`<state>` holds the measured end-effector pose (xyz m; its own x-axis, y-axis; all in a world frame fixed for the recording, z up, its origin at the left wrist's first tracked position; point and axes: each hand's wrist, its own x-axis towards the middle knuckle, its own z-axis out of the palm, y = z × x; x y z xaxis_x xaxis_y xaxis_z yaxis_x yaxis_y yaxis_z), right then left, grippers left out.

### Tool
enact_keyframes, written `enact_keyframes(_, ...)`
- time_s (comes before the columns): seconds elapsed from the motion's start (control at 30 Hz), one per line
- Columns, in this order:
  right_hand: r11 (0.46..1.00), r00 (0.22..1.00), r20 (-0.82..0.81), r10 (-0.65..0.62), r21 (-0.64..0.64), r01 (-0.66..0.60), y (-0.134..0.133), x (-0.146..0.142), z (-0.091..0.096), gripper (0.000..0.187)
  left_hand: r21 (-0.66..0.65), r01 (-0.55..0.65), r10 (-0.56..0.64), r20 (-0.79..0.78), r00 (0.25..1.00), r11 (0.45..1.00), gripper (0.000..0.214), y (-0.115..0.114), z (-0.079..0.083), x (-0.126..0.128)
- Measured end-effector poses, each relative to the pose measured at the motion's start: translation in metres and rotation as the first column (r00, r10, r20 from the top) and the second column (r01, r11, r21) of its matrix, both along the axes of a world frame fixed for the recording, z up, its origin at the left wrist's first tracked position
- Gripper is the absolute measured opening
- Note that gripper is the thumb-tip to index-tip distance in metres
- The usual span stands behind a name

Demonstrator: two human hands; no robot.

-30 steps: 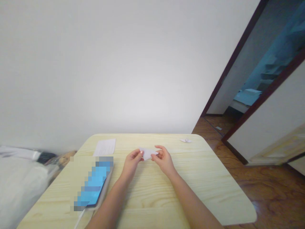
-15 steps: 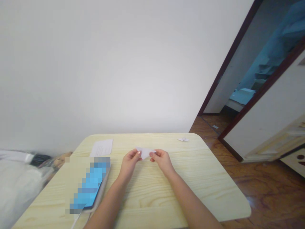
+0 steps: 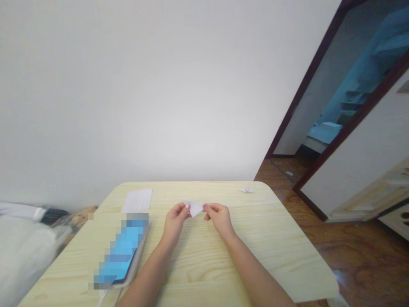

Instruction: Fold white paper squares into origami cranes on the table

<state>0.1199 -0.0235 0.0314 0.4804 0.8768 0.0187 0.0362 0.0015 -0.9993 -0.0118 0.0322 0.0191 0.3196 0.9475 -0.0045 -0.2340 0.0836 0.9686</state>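
Head camera: from where I'm standing, a person's two bare hands are holding one small folded white paper (image 3: 195, 209) between them, over the middle of the far half of the wood-grain table (image 3: 204, 273). Its long axis is running left to right, roughly in line with the table's far edge; the longer side is facing the wall (image 3: 191, 94), and a blunt corner is pointing back toward the person. The left hand (image 3: 176, 216) is pinching the left end between thumb and fingers, and the right hand (image 3: 220, 217) is clamping the right end the same way, its fingertips covering that tip.

I'm counting one other folded paper piece (image 3: 246, 190), smaller-looking, with thin points spreading left and right, lying near the far right corner. One printed sheet (image 3: 138, 199) is lying near the far left corner, its lines too small to read. One touchscreen device (image 3: 123, 251) is sitting nearer the person on the left, its blue screen pixelated, and a white cable (image 3: 107, 296) is trailing from its near end. Beyond the table's left side, one doll (image 3: 79, 218) is lying beside pale bedding (image 3: 25, 251).
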Motion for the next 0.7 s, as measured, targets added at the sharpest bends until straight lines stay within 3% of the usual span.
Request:
enact_keyframes(0.13,1.0,1.0,0.018,-0.02,0.017,0.019,0.0002,0.003,-0.0039,0.027,-0.027,0.115,-0.115,0.002,0.993,0.993,0.03,-0.0008,-0.0048,0.0021)
enact_keyframes(0.23,0.999,1.0,0.023,-0.02,0.027,0.02,0.0012,0.0049,-0.0072,0.026,0.022,0.174,-0.169,-0.136,0.976,0.985,0.03,-0.0008,-0.0064,0.0031)
enact_keyframes(0.37,0.999,1.0,0.02,-0.014,0.044,0.014,0.0013,0.0033,-0.0085,0.026,0.098,0.135,-0.103,-0.279,0.955,0.986,0.032,-0.0008,-0.0068,0.0034)
enact_keyframes(0.53,0.998,0.999,0.032,-0.04,0.056,0.039,0.0009,0.0003,-0.0062,0.027,0.136,0.114,-0.068,-0.307,0.949,0.984,0.032,-0.0021,-0.0082,0.004)
enact_keyframes(0.7,0.999,0.998,0.039,0.045,-0.003,-0.045,0.0031,0.0003,-0.0098,0.033,0.164,0.104,-0.044,-0.337,0.941,0.981,0.036,-0.0026,-0.0078,0.0043)
